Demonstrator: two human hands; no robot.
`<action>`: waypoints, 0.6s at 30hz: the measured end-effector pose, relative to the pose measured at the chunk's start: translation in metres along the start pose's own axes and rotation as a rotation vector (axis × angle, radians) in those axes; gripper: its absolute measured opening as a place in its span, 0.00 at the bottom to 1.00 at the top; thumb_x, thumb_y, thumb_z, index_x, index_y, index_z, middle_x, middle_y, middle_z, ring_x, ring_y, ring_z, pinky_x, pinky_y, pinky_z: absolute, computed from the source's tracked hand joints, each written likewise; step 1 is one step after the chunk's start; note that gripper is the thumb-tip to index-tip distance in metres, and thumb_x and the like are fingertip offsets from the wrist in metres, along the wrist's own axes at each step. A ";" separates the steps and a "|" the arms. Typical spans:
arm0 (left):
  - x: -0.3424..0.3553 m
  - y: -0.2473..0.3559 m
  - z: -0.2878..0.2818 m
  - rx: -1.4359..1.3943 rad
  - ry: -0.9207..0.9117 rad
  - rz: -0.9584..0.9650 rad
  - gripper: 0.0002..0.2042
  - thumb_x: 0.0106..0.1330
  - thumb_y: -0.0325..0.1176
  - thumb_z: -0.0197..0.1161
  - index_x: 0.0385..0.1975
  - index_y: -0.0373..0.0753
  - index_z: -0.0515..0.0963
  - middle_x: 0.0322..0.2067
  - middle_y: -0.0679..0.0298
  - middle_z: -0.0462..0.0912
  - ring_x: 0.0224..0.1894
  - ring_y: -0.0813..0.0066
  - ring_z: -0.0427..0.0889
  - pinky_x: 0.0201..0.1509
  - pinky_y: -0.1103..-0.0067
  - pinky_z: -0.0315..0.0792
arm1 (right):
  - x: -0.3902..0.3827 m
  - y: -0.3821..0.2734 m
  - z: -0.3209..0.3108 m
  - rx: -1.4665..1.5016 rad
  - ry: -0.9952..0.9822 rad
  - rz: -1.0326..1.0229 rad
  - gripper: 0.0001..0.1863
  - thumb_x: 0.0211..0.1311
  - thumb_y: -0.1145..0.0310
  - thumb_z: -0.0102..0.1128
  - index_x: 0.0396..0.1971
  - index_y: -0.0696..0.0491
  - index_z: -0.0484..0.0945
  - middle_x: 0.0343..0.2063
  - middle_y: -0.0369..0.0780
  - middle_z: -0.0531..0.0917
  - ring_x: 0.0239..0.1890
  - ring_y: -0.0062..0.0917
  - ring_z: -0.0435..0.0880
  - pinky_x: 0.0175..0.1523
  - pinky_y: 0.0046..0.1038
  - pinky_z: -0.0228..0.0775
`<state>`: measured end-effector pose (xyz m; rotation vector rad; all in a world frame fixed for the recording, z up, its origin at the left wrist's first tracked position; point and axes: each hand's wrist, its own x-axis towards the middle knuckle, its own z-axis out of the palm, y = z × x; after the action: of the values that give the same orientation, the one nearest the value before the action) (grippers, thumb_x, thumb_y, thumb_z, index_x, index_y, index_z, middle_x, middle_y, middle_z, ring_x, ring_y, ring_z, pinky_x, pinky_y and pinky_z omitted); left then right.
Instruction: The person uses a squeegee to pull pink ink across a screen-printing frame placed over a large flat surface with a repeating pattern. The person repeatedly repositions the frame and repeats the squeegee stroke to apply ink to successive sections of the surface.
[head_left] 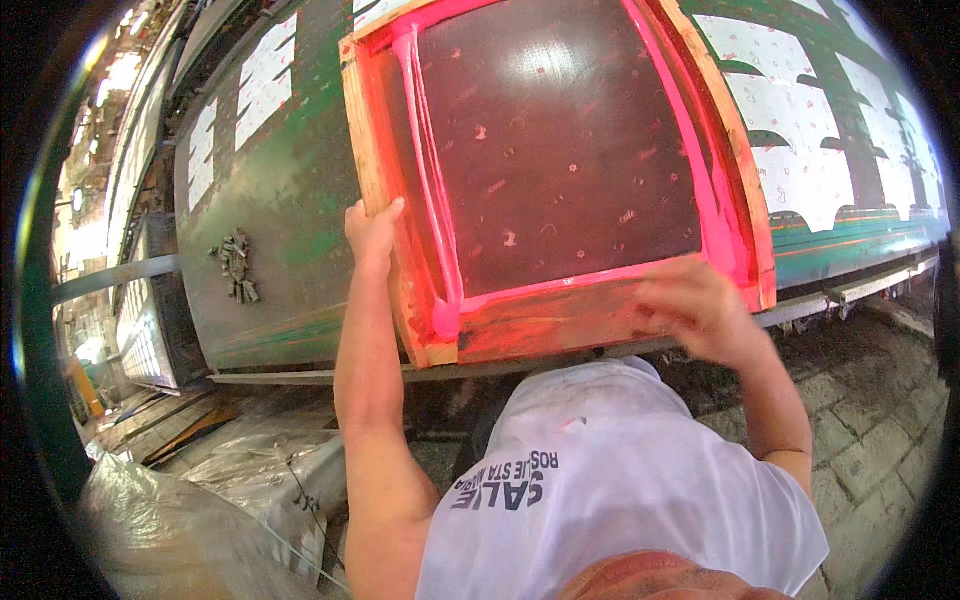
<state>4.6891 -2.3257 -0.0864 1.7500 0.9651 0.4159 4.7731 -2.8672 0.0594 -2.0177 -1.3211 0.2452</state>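
A wooden screen frame [361,120] with a dark, small-patterned mesh [560,160] rests on a long green table [280,250]. Bright pink ink [715,215] streaks its side and near edges. My left hand [375,230] grips the frame's left rail, thumb on top. My right hand [685,305], slightly blurred, hovers at the near rail toward the right, fingers bent and apart, with nothing visible in them; whether it touches the rail I cannot tell.
White cut panels [790,180] with small prints lie on both sides of the frame. A cluster of small grey pieces [238,268] sits at left. A metal rail [275,378] runs along the near edge. Crumpled clear plastic [180,520] lies lower left, beside paved floor [870,430].
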 end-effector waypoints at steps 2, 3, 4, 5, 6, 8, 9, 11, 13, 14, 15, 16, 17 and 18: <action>0.003 -0.008 0.004 0.044 0.027 0.046 0.16 0.65 0.34 0.83 0.48 0.34 0.89 0.51 0.55 0.88 0.53 0.60 0.88 0.60 0.63 0.80 | 0.006 -0.028 0.032 -0.160 -0.138 -0.096 0.27 0.55 0.70 0.78 0.58 0.47 0.88 0.61 0.42 0.89 0.63 0.43 0.88 0.69 0.46 0.81; 0.004 -0.010 0.005 0.104 0.044 0.072 0.17 0.65 0.36 0.83 0.49 0.35 0.89 0.51 0.53 0.88 0.53 0.57 0.89 0.61 0.61 0.80 | 0.010 -0.035 0.042 -0.257 -0.135 -0.103 0.28 0.54 0.70 0.77 0.59 0.47 0.88 0.60 0.43 0.89 0.63 0.43 0.88 0.69 0.46 0.80; 0.005 -0.011 0.007 0.150 0.050 0.078 0.18 0.65 0.38 0.82 0.49 0.35 0.90 0.52 0.51 0.88 0.54 0.54 0.89 0.62 0.59 0.80 | 0.013 -0.040 0.050 -0.356 -0.138 -0.111 0.30 0.53 0.70 0.77 0.60 0.47 0.88 0.59 0.43 0.89 0.62 0.43 0.88 0.70 0.46 0.80; 0.004 -0.011 0.009 0.194 0.085 0.115 0.18 0.65 0.39 0.81 0.50 0.36 0.90 0.52 0.50 0.88 0.54 0.51 0.89 0.63 0.58 0.80 | 0.014 -0.044 0.054 -0.388 -0.157 -0.090 0.30 0.54 0.70 0.77 0.61 0.47 0.87 0.58 0.43 0.89 0.62 0.43 0.88 0.69 0.46 0.80; 0.003 -0.010 0.010 0.226 0.113 0.129 0.19 0.65 0.40 0.80 0.51 0.36 0.90 0.53 0.48 0.88 0.55 0.48 0.89 0.64 0.57 0.80 | 0.017 -0.046 0.057 -0.421 -0.174 -0.072 0.30 0.55 0.70 0.76 0.62 0.48 0.87 0.57 0.43 0.89 0.61 0.43 0.88 0.69 0.46 0.80; -0.003 -0.003 0.012 0.244 0.156 0.152 0.20 0.64 0.41 0.79 0.52 0.36 0.90 0.53 0.45 0.88 0.57 0.44 0.89 0.66 0.56 0.79 | 0.023 -0.052 0.062 -0.461 -0.167 -0.033 0.29 0.57 0.69 0.75 0.62 0.48 0.86 0.56 0.42 0.89 0.60 0.42 0.88 0.68 0.46 0.80; -0.006 0.000 0.015 0.229 0.169 0.160 0.21 0.64 0.41 0.78 0.53 0.36 0.90 0.54 0.44 0.88 0.58 0.44 0.88 0.67 0.56 0.79 | 0.027 -0.056 0.067 -0.469 -0.142 -0.010 0.29 0.57 0.69 0.75 0.62 0.49 0.86 0.56 0.42 0.89 0.59 0.42 0.89 0.67 0.46 0.80; -0.012 0.007 0.015 0.186 0.165 0.156 0.22 0.64 0.41 0.77 0.54 0.36 0.90 0.54 0.43 0.89 0.59 0.43 0.88 0.67 0.56 0.79 | 0.042 -0.063 0.075 -0.481 -0.143 0.024 0.27 0.59 0.68 0.75 0.61 0.48 0.87 0.56 0.41 0.89 0.59 0.40 0.89 0.63 0.45 0.82; -0.015 0.010 0.015 0.124 0.124 0.154 0.23 0.63 0.40 0.76 0.55 0.35 0.90 0.54 0.43 0.89 0.60 0.43 0.88 0.67 0.56 0.79 | 0.066 -0.064 0.083 -0.560 -0.273 0.100 0.26 0.58 0.68 0.76 0.59 0.47 0.88 0.55 0.42 0.90 0.58 0.41 0.90 0.61 0.46 0.83; -0.015 0.010 0.015 0.163 0.126 0.167 0.23 0.62 0.40 0.75 0.56 0.34 0.89 0.54 0.43 0.89 0.59 0.42 0.88 0.67 0.55 0.79 | 0.076 -0.064 0.084 -0.595 -0.339 0.142 0.25 0.58 0.68 0.77 0.58 0.47 0.88 0.54 0.43 0.91 0.57 0.41 0.91 0.60 0.46 0.83; -0.015 0.009 0.014 0.190 0.131 0.199 0.24 0.62 0.40 0.75 0.56 0.33 0.89 0.54 0.43 0.89 0.59 0.41 0.88 0.67 0.55 0.79 | 0.085 -0.062 0.081 -0.573 -0.360 0.191 0.24 0.58 0.68 0.77 0.57 0.47 0.89 0.53 0.43 0.91 0.57 0.42 0.91 0.59 0.46 0.83; -0.014 0.007 0.014 0.211 0.127 0.206 0.24 0.62 0.39 0.74 0.56 0.32 0.88 0.54 0.43 0.89 0.58 0.41 0.88 0.67 0.54 0.79 | 0.091 -0.060 0.077 -0.550 -0.380 0.238 0.23 0.59 0.67 0.77 0.57 0.47 0.89 0.52 0.43 0.91 0.56 0.43 0.91 0.58 0.47 0.83; -0.012 0.006 0.015 0.262 0.160 0.250 0.24 0.63 0.39 0.73 0.56 0.31 0.88 0.53 0.43 0.89 0.58 0.40 0.87 0.67 0.54 0.79 | 0.093 -0.060 0.075 -0.546 -0.391 0.312 0.23 0.59 0.67 0.77 0.56 0.46 0.90 0.51 0.44 0.92 0.55 0.44 0.91 0.57 0.47 0.84; -0.010 0.005 0.016 0.305 0.181 0.269 0.25 0.63 0.40 0.73 0.57 0.30 0.87 0.53 0.42 0.89 0.58 0.39 0.87 0.67 0.53 0.79 | 0.093 -0.059 0.072 -0.514 -0.403 0.298 0.22 0.60 0.67 0.77 0.56 0.46 0.90 0.50 0.44 0.92 0.55 0.44 0.91 0.58 0.47 0.84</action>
<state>4.6957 -2.3442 -0.0865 2.1605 0.9596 0.6345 4.7363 -2.7407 0.0642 -2.7140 -1.4197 0.5136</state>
